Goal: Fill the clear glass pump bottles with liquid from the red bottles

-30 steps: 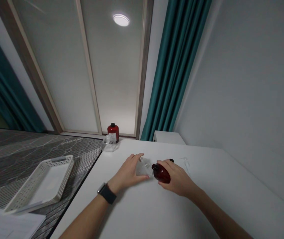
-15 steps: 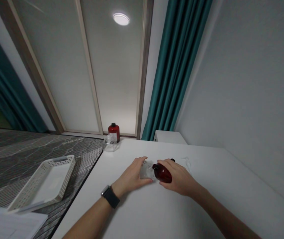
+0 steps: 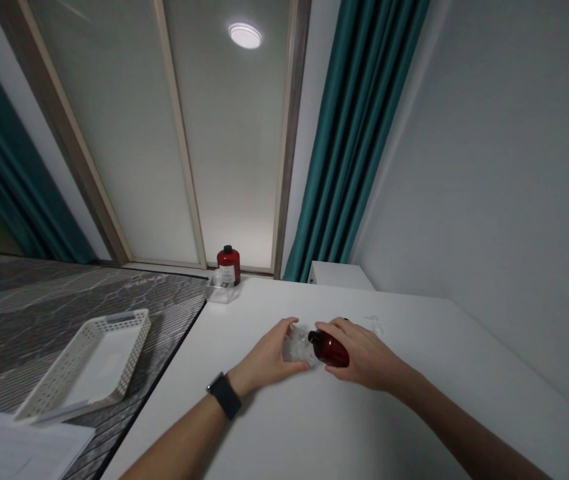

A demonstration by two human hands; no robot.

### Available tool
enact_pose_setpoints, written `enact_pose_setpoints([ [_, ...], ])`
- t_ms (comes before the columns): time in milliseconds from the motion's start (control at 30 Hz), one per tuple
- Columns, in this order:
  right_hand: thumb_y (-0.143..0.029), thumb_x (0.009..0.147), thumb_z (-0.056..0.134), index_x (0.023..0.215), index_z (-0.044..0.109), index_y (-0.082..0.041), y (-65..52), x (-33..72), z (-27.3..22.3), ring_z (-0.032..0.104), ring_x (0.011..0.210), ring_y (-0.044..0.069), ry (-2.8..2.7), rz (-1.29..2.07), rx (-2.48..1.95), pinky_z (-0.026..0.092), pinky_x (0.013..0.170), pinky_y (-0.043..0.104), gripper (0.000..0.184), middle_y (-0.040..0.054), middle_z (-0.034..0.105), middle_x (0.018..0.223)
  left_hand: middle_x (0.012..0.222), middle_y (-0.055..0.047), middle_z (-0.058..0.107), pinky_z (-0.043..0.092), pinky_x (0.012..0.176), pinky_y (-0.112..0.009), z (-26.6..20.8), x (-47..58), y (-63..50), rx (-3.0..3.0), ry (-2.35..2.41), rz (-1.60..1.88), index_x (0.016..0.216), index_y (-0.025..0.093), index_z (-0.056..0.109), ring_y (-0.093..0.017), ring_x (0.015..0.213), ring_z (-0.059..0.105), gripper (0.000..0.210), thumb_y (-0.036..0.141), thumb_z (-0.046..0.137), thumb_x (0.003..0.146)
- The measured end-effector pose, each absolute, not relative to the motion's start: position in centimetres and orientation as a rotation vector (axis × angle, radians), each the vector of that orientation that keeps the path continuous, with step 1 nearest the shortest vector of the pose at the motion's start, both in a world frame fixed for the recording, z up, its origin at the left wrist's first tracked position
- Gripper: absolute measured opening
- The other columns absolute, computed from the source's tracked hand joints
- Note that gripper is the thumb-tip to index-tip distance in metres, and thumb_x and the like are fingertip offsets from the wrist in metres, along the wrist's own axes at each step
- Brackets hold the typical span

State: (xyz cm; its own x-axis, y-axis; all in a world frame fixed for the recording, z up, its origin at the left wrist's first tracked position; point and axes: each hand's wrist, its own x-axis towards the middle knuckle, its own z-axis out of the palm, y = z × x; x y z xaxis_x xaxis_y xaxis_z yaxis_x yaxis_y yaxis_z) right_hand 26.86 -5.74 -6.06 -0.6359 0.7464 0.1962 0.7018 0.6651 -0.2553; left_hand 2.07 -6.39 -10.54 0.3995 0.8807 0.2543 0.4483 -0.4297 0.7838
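My left hand point(image 3: 270, 359) is curled around a clear see-through container point(image 3: 296, 348) on the white table point(image 3: 284, 427). In my right hand point(image 3: 364, 355) is a dark red bottle point(image 3: 332, 351), tipped over so that its black neck points left at the container's mouth. The neck sits right beside the container; whether they touch, or any liquid runs, I cannot tell. A small clear object point(image 3: 373, 325) lies on the table just beyond my right hand, its kind unclear.
At the table's far left corner stand a red bottle with a black cap point(image 3: 229, 264) and a clear box point(image 3: 220, 292). Left of the table edge are a white perforated basket point(image 3: 137, 360) and papers point(image 3: 24, 445). A white cabinet point(image 3: 340, 275) stands behind.
Both hands, with the container and the bottle, have shifted very slightly to the right. The bottle remains tipped toward the container.
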Motion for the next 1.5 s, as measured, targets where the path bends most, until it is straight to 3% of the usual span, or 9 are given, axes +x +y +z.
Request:
enact_pose_setpoints([
  [500, -0.021, 0.077, 0.068, 0.138, 0.051, -0.033, -6.0, 26.8, -4.2, 0.067, 0.1, 0.027, -2.668, 0.317, -1.137, 0.054, 0.084, 0.041, 0.065, 0.0082, 0.061, 0.122, 0.128, -0.012, 0.06, 0.047, 0.103, -0.045, -11.0, 2.2, -6.3, 1.992, 1.09, 0.92, 0.137, 0.019, 0.043, -0.028, 0.117, 0.059, 0.081, 0.029, 0.086, 0.069],
  [1500, -0.023, 0.079, 0.066, 0.141, 0.047, -0.032, -6.0, 26.6, -2.0, 0.064, 0.099, 0.025, -2.85, 0.28, -1.152, 0.05, 0.081, 0.038, 0.065, 0.0087, 0.058, 0.123, 0.12, -0.011, 0.061, 0.048, 0.091, -0.039, -10.1, 2.6, -6.5, 1.983, 1.053, 0.876, 0.122, 0.018, 0.048, -0.027, 0.106, 0.059, 0.064, 0.025, 0.084, 0.069],
])
